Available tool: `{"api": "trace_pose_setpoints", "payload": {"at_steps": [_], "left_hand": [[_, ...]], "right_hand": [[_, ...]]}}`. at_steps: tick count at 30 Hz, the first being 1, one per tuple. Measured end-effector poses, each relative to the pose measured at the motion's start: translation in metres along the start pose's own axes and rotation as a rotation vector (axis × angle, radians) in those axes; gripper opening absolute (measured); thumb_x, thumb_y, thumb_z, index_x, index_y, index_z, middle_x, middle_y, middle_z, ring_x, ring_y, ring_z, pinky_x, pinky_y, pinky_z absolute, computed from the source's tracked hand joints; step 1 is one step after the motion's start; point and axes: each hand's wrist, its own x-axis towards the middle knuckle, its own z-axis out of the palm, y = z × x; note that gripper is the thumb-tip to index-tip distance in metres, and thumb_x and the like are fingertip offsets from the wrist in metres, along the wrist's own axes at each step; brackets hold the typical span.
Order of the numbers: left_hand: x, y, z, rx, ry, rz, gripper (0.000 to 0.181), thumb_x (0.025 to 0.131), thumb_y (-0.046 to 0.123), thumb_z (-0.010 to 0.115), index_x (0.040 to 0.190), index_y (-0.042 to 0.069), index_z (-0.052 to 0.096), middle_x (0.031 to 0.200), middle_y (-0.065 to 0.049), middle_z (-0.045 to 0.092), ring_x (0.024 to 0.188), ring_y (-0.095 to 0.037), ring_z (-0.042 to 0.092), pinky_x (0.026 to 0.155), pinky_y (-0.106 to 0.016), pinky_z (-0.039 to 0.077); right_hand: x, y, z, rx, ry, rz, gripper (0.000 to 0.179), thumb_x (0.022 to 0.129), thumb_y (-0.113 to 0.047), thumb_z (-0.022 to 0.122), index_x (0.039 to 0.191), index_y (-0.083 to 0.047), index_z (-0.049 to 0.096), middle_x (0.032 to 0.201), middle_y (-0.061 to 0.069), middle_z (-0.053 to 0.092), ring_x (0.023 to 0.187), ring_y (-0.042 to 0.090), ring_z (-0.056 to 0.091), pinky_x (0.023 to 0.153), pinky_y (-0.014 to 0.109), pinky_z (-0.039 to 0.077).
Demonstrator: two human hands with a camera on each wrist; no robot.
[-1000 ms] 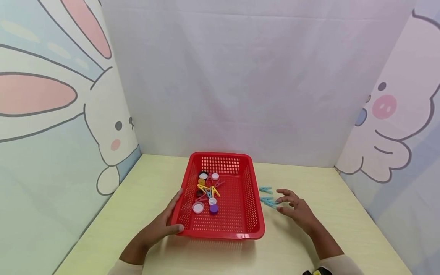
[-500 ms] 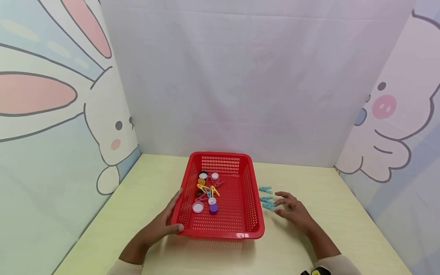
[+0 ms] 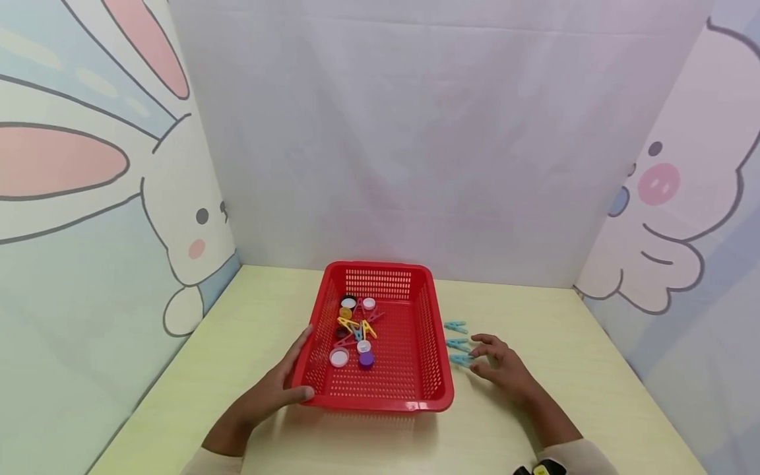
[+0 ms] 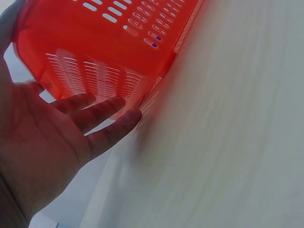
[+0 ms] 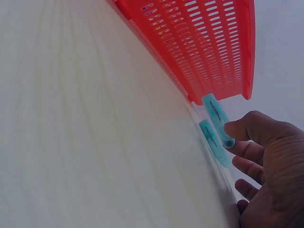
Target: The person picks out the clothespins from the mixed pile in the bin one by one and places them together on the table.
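In the head view a red plastic basket point(image 3: 442, 389) stands mid-table, holding bottle caps and clothespins on its left side. My left hand point(image 3: 270, 396) rests at its near left corner, thumb on the rim. The left wrist view shows the fingers point(image 4: 102, 114) spread nearly straight along the outer wall. Three light-blue clothespins lie in a column right of the basket. My right hand point(image 3: 505, 369) is at the nearest clothespin point(image 3: 460, 360). In the right wrist view thumb and forefinger pinch the end of that clothespin point(image 5: 216, 114), with another clothespin point(image 5: 211, 140) just behind.
Among the things in the basket are a purple cap point(image 3: 365, 360), a pink-rimmed cap point(image 3: 339, 357) and yellow clothespins point(image 3: 369, 329). The pale wooden table point(image 3: 534, 316) meets a white cloth wall point(image 3: 392, 132) at the back. Cartoon-printed panels stand left and right.
The nearest blue clothespin has turned and shifted slightly toward me, now apart from the middle one. My right hand has moved a little left and nearer. My left hand stays on the basket.
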Motion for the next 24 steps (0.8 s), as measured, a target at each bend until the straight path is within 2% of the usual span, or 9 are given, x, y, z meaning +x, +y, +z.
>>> {"api": "trace_pose_setpoints", "payload": {"at_steps": [4,7,11,15,24], "left_hand": [[-0.0002,0.0005,0.0008,0.022,0.004,-0.001,0.115,0.096,0.026,0.079,0.176,0.039,-0.002,0.177,-0.025,0.019,0.143,-0.039,0.051,0.095,-0.040,0.068],[-0.0007,0.0009,0.0006,0.034,0.007,-0.004,0.115,0.095,0.028,0.079,0.176,0.038,-0.002,0.177,-0.025,0.020,0.143,-0.039,0.052,0.095,-0.039,0.068],[-0.0006,0.0008,-0.0002,0.035,0.006,-0.003,0.115,0.095,0.028,0.079,0.176,0.039,-0.002,0.177,-0.025,0.021,0.143,-0.039,0.052,0.094,-0.039,0.068],[-0.0002,-0.0004,-0.0003,0.037,0.002,0.002,0.114,0.096,0.028,0.078,0.176,0.038,-0.003,0.177,-0.025,0.020,0.143,-0.039,0.052,0.095,-0.039,0.068],[-0.0001,-0.0003,-0.0002,0.036,0.008,0.000,0.114,0.096,0.028,0.078,0.176,0.038,-0.003,0.177,-0.025,0.020,0.143,-0.040,0.053,0.095,-0.040,0.068]], "right_hand": [[-0.0013,-0.0003,0.0004,0.001,0.003,-0.015,0.013,0.093,-0.009,0.083,0.105,-0.013,0.078,0.148,0.025,0.060,0.144,0.056,0.045,0.117,0.081,0.032],[-0.0012,0.0000,0.0013,-0.036,0.007,-0.045,0.013,0.093,-0.009,0.084,0.104,-0.013,0.078,0.145,0.026,0.061,0.141,0.055,0.049,0.115,0.077,0.038],[-0.0002,0.0008,0.0021,-0.091,0.015,-0.048,0.013,0.092,-0.012,0.084,0.103,-0.016,0.080,0.144,0.023,0.063,0.139,0.053,0.052,0.115,0.072,0.043],[-0.0002,0.0023,0.0018,-0.095,0.009,-0.018,0.014,0.091,-0.012,0.085,0.103,-0.018,0.080,0.146,0.022,0.062,0.141,0.053,0.052,0.117,0.074,0.041],[0.0003,0.0030,0.0014,-0.088,-0.006,-0.006,0.016,0.091,-0.011,0.086,0.104,-0.017,0.081,0.147,0.023,0.061,0.143,0.055,0.049,0.118,0.080,0.037]]}}
